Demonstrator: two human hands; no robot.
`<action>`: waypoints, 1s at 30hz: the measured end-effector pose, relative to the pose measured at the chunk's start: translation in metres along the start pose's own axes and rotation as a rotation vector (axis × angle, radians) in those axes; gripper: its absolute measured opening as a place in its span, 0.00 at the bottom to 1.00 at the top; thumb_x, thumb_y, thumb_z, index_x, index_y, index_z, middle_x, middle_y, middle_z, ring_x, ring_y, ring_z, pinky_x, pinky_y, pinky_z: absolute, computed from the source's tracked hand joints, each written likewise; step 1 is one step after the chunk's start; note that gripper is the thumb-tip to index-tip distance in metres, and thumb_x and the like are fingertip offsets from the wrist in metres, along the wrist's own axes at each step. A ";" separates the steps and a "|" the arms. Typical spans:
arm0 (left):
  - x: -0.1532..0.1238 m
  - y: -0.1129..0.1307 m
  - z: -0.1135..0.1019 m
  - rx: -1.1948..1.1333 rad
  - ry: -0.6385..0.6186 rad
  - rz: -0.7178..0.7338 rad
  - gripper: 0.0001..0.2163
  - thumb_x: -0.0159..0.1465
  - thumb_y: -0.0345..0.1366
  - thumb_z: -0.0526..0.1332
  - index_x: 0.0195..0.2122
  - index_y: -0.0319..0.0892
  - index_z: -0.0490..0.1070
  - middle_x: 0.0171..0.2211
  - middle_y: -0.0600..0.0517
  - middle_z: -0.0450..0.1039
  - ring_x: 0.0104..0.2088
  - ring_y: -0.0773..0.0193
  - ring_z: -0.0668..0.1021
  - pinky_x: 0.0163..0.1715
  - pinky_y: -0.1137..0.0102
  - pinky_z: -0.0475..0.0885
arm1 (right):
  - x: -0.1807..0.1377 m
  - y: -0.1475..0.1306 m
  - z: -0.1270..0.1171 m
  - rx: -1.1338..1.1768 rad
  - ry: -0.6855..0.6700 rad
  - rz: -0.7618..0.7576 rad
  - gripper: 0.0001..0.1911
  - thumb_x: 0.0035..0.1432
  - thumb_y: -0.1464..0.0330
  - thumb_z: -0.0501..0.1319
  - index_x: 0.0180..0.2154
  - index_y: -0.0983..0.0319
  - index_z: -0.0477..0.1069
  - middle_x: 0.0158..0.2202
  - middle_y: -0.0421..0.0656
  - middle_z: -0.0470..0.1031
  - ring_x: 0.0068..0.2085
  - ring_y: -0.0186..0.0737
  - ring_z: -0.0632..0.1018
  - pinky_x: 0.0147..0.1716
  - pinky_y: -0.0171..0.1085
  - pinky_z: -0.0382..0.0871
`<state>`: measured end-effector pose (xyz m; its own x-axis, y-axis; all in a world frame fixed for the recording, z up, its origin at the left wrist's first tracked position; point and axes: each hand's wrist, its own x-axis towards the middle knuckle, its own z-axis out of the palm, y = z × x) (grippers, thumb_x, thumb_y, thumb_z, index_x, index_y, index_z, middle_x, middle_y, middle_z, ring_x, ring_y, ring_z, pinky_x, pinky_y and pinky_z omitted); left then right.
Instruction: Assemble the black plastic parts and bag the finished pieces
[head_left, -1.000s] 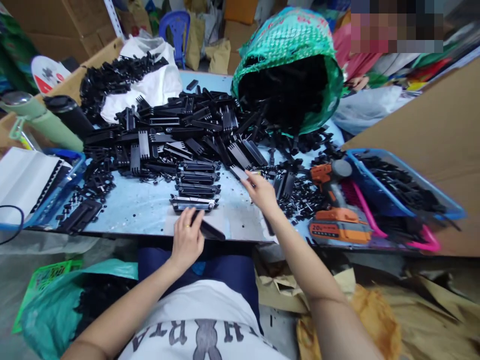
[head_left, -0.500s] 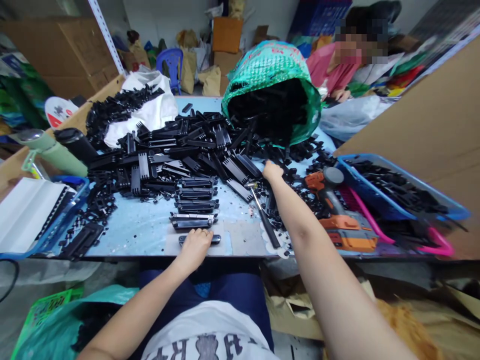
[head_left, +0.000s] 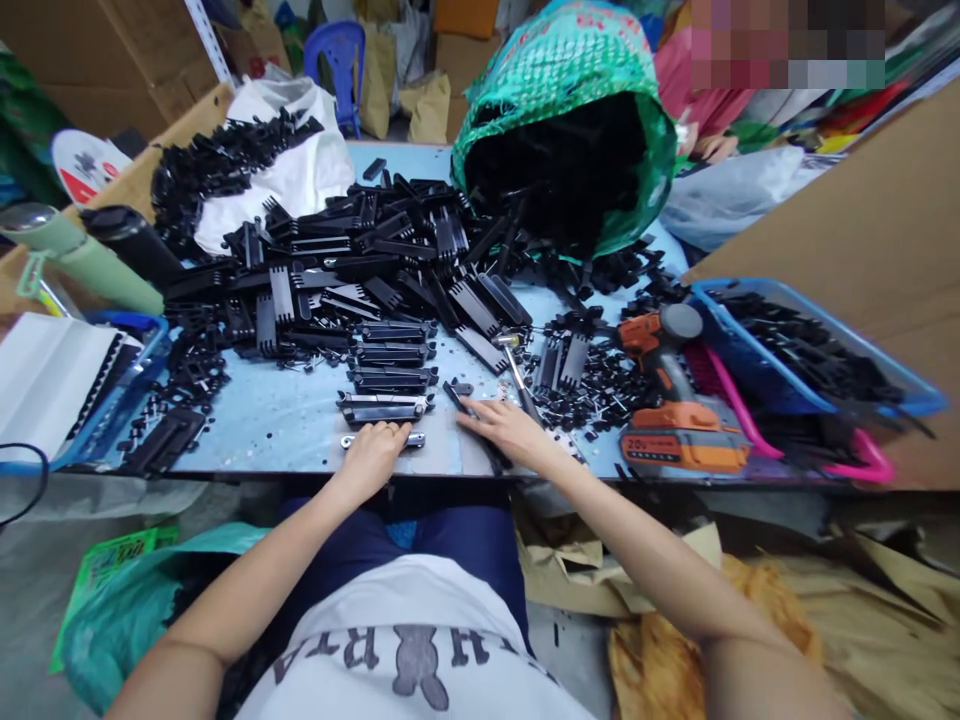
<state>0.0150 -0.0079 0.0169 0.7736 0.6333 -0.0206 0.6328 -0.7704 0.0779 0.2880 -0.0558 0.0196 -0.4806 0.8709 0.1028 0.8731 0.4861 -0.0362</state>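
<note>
My left hand has its fingers curled over a narrow dark bar with a shiny rounded end, at the table's front edge. Just behind it is a column of several black slotted plastic assemblies, the nearest with a silvery strip. My right hand is low over the table, its fingers stretched across long black plastic parts; the thumb's grip is hidden. A hammer lies just beyond that hand, head pointing away from me.
A large heap of black slotted parts spreads behind, below a green woven sack on its side. To the right are an orange cordless drill, small fasteners and a blue basket. Bottles stand left. A co-worker's hand shows at the back.
My right hand has come back from the heap's right side toward me, with black parts now under its fingers beside my left hand. The left hand stays on the bar. The view has tilted down.
</note>
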 end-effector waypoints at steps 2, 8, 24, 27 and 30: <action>-0.001 0.001 0.000 0.012 -0.001 0.000 0.18 0.64 0.26 0.48 0.55 0.36 0.62 0.38 0.44 0.72 0.39 0.59 0.73 0.37 0.65 0.64 | -0.002 -0.016 -0.001 -0.009 0.049 0.231 0.23 0.61 0.74 0.47 0.58 0.60 0.57 0.58 0.50 0.62 0.53 0.43 0.67 0.50 0.42 0.62; 0.005 0.008 0.003 -0.002 0.016 -0.032 0.15 0.65 0.28 0.49 0.52 0.36 0.64 0.37 0.44 0.72 0.39 0.58 0.72 0.37 0.65 0.65 | 0.022 -0.041 -0.015 0.028 -0.156 0.723 0.16 0.61 0.60 0.53 0.43 0.64 0.66 0.39 0.51 0.73 0.41 0.46 0.75 0.37 0.38 0.65; 0.000 0.009 -0.007 -0.290 0.064 0.032 0.28 0.52 0.58 0.60 0.45 0.39 0.63 0.40 0.45 0.69 0.40 0.54 0.72 0.40 0.62 0.67 | -0.001 -0.077 -0.024 -0.062 -0.175 0.150 0.20 0.64 0.55 0.45 0.42 0.59 0.68 0.33 0.45 0.73 0.33 0.39 0.73 0.28 0.35 0.52; -0.004 0.007 0.000 -0.303 0.142 0.043 0.23 0.57 0.55 0.56 0.42 0.39 0.63 0.38 0.46 0.69 0.39 0.56 0.73 0.37 0.65 0.68 | 0.001 -0.082 -0.039 -0.129 -0.162 0.152 0.17 0.65 0.57 0.46 0.41 0.60 0.68 0.33 0.46 0.72 0.33 0.40 0.73 0.29 0.37 0.52; -0.006 0.005 0.005 -0.322 0.204 0.064 0.24 0.57 0.57 0.56 0.39 0.39 0.65 0.35 0.47 0.69 0.38 0.58 0.74 0.36 0.66 0.68 | 0.005 -0.081 -0.052 -0.133 -0.189 0.105 0.16 0.64 0.58 0.48 0.41 0.60 0.68 0.34 0.46 0.72 0.33 0.40 0.72 0.30 0.37 0.52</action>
<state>0.0136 -0.0157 0.0122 0.7682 0.6110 0.1910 0.5153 -0.7672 0.3820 0.2189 -0.0946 0.0748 -0.3824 0.9203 -0.0831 0.9161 0.3893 0.0957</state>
